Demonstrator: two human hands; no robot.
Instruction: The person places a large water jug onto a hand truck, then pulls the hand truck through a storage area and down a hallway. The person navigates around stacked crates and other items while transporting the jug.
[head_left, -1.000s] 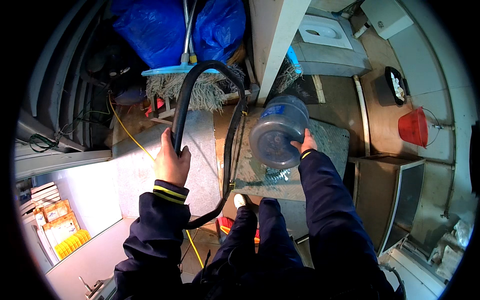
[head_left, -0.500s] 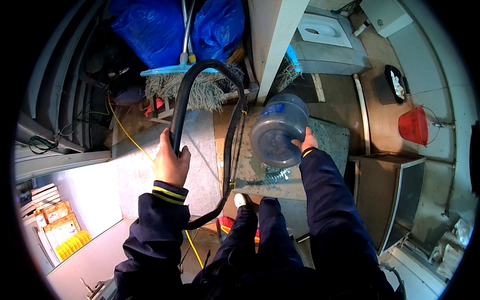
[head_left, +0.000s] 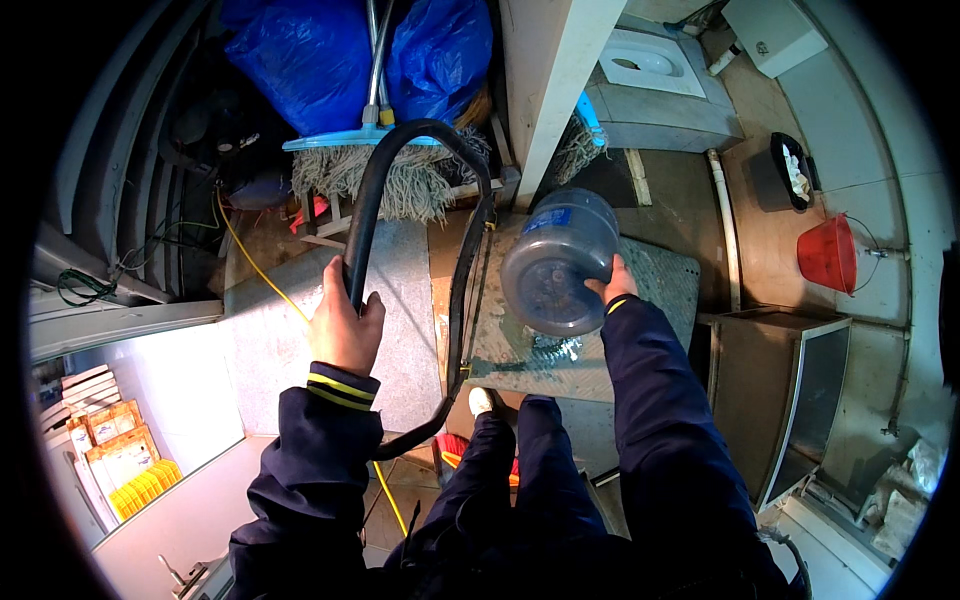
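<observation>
My left hand [head_left: 346, 322] is closed around a thick black curved tube [head_left: 372, 190], hose-like, which arches up and over to the right. It then bends back down toward my legs; whether it is a hose or a padded handle I cannot tell. My right hand [head_left: 614, 283] grips the right edge of a big see-through bluish water jug [head_left: 562, 245]. The jug is tilted, with its round ribbed base facing me and its blue label on the far side. Below it lies a wet grey-green textured mat [head_left: 640, 330].
Far ahead, string mops [head_left: 375, 180] lean before blue plastic bags [head_left: 300, 70]. A white post [head_left: 550, 90] separates them from a squat toilet [head_left: 650, 62]. On the right are a black bin [head_left: 785, 180], a red bucket [head_left: 828, 255] and a cabinet [head_left: 760, 390]. A yellow cord [head_left: 258, 268] crosses the floor at left.
The jug has turned slightly, so its base ribs show more clearly. Both hands keep their holds and have hardly moved.
</observation>
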